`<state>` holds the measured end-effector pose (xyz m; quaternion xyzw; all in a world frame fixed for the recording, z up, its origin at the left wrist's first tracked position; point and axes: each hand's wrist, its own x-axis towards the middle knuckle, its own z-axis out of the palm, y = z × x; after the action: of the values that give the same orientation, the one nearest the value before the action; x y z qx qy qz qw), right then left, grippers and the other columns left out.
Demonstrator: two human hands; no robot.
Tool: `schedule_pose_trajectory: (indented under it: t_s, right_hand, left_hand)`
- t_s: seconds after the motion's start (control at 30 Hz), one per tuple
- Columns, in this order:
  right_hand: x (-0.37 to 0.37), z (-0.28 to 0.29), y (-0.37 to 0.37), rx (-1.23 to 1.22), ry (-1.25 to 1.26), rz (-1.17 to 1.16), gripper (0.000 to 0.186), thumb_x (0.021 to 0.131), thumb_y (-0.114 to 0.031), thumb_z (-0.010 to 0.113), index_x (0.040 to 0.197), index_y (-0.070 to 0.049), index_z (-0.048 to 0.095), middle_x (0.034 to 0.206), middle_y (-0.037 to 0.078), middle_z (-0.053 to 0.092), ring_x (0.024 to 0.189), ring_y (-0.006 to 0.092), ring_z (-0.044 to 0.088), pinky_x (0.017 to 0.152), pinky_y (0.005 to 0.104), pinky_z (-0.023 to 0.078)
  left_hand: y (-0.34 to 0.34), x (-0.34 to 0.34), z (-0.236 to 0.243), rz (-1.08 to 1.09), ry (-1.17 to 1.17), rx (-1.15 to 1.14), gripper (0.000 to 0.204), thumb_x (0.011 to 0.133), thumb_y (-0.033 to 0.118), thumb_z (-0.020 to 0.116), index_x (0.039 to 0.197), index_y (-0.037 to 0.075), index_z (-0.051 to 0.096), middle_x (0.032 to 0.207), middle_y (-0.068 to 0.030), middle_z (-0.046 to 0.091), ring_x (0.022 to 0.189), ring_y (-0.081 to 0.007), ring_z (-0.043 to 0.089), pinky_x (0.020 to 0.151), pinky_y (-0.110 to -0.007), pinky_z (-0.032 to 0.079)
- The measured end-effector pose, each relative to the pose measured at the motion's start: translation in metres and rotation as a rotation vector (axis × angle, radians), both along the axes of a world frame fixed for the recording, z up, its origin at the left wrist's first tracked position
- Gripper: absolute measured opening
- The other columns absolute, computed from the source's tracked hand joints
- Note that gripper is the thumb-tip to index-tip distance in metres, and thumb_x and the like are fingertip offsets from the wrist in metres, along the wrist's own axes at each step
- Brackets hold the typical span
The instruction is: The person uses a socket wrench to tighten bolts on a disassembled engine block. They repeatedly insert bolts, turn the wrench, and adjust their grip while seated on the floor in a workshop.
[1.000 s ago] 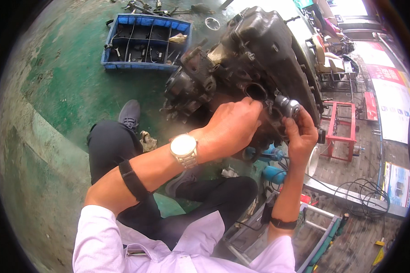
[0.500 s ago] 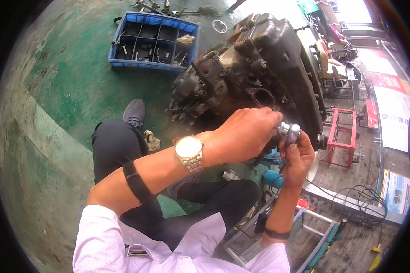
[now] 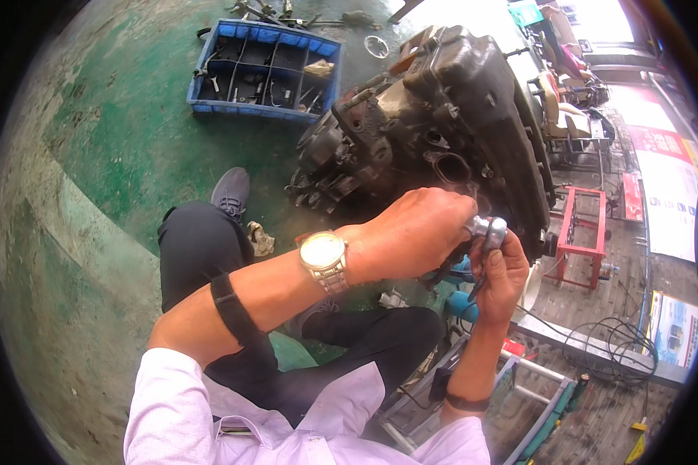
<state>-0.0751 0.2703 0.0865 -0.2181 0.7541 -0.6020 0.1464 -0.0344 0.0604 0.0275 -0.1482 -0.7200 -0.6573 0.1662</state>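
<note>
My right hand [image 3: 506,280] is closed around the handle of a ratchet wrench [image 3: 494,232], whose shiny round head shows above the thumb. A metal socket or extension piece joins that head on its left side. My left hand [image 3: 419,232], with a metal watch on its wrist, has its fingers closed around the far end of this piece. The left fingertips, and whatever the socket fits onto, are hidden behind the hand. Directly beyond both hands stands a dark, dirty engine [image 3: 473,101] with a round-edged port [image 3: 450,167] facing me.
A blue divided crate [image 3: 264,74] holding small parts and tools sits on the green floor at the far left. To the right are a red metal stand [image 3: 582,232], a coiled black cable [image 3: 616,341] and a grey metal frame [image 3: 512,387]. A crumpled rag [image 3: 260,239] lies near my shoe.
My right hand and the ratchet wrench have moved slightly left and down. The left hand stays almost in place, still closed at the socket end.
</note>
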Motion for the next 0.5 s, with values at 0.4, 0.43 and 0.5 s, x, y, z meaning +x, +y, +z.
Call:
schedule_pose_trajectory:
  t_s: [0.4,0.43,0.5]
  right_hand:
    - [0.009,0.001,0.011,-0.022,-0.056,-0.011,0.047,0.096,-0.021,0.071,0.135,0.003,0.058,0.096,0.011,0.071,0.075,0.0106,0.06,0.063,0.0214,0.044]
    - [0.01,0.0,0.012,-0.036,-0.054,0.003,0.048,0.096,-0.021,0.071,0.135,0.003,0.058,0.096,0.011,0.071,0.075,0.0106,0.06,0.063,0.0214,0.044]
    - [0.01,-0.001,0.014,-0.075,-0.059,0.03,0.048,0.096,-0.021,0.071,0.135,0.004,0.058,0.096,0.012,0.07,0.075,0.0106,0.06,0.063,0.0216,0.044]
  left_hand:
    - [-0.001,-0.001,0.004,-0.152,-0.081,0.085,0.015,0.087,0.007,0.07,0.095,-0.003,0.064,0.079,-0.0235,0.066,0.077,-0.0424,0.066,0.067,-0.044,0.052]
    - [-0.001,-0.002,0.004,-0.18,-0.092,0.085,0.017,0.087,0.008,0.071,0.099,-0.002,0.065,0.078,-0.0228,0.065,0.075,-0.0412,0.066,0.065,-0.043,0.052]
    - [-0.001,-0.001,0.005,-0.215,-0.134,0.065,0.017,0.087,0.008,0.071,0.099,-0.002,0.065,0.078,-0.0226,0.065,0.075,-0.0416,0.065,0.066,-0.043,0.052]
